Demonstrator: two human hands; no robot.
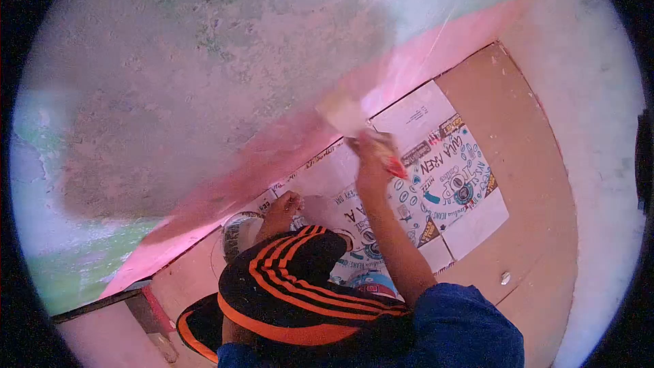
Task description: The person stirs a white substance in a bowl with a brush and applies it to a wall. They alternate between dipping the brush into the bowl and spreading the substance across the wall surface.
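My right hand (373,153) is closed around a paintbrush, whose red handle end (397,167) sticks out below the fist. Its wide pale head (343,112) is blurred by motion and is over the pink band (293,129) along the foot of the wall. My left hand (285,208) is curled closed close to the wall's foot; whatever its fingers may hold is hidden. Beside my left wrist stands a round container (240,233), partly covered by the forearm.
Printed white cardboard (470,157) lies along the wall on the brown floor (524,232). Near my knee is a tub with a blue and red label (373,282). The wall (204,82) is rough, grey and green. A small pale object (505,277) lies on the floor at right.
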